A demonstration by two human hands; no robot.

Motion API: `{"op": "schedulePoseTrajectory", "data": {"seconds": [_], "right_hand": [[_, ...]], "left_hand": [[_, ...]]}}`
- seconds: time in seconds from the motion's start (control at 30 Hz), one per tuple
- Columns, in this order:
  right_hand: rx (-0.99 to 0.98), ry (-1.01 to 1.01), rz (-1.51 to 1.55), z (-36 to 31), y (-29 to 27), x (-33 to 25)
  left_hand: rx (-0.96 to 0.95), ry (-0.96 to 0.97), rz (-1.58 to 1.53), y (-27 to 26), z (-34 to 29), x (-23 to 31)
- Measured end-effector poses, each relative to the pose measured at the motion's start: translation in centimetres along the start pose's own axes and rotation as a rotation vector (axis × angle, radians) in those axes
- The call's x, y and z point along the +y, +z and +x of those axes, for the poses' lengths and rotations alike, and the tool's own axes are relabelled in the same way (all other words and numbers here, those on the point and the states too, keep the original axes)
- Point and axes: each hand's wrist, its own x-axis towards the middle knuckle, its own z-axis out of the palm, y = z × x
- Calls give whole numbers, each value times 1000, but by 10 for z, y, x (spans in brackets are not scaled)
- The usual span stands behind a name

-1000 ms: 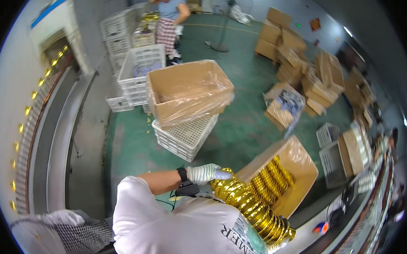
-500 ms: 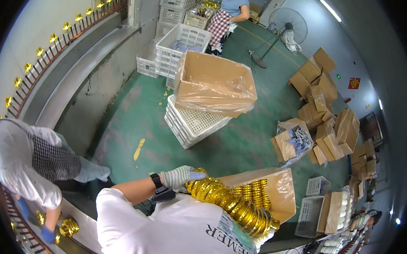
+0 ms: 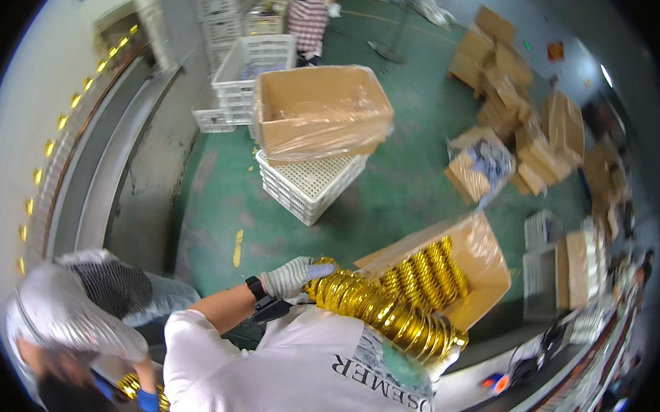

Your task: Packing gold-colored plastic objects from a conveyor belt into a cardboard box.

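Observation:
My left hand [image 3: 294, 274], in a striped grey glove with blue-grey fingertips and a dark watch on the wrist, is closed on one end of a long stack of nested gold, shiny cup-like pieces [image 3: 373, 304]. The stack slants across the front of my white shirt, down to the right. At its lower right end only a bit of my right hand [image 3: 454, 357], in a white glove, shows; its fingers are hidden behind the stack. Just beyond lies an open cardboard box [image 3: 488, 270] lined with clear plastic, holding several rows of similar gold stacks [image 3: 425, 274].
A plastic-lined carton [image 3: 326, 135] sits on white crates [image 3: 308, 197] ahead. Cardboard boxes [image 3: 549, 154] are heaped at right. At lower left a co-worker [image 3: 78, 305] bends over gold pieces [image 3: 130, 384]. A conveyor [image 3: 98, 149] with gold pieces runs along the left wall. Another person [image 3: 308, 18] stands far back.
The whole view has shifted, and the gold stack stays in my hold across my shirt. The co-worker at left leans lower, head now in view.

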Motion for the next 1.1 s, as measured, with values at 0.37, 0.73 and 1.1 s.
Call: {"op": "schedulePoseTrajectory", "data": {"seconds": [0.37, 0.73, 1.1], "right_hand": [[149, -88, 186, -19, -16, -2], [270, -151, 281, -61, -24, 3], [209, -192, 237, -66, -39, 8]], "left_hand": [[-50, -80, 18, 10, 59, -3], [-204, -226, 114, 16, 82, 9], [-211, -173, 183, 28, 78, 1]]}}
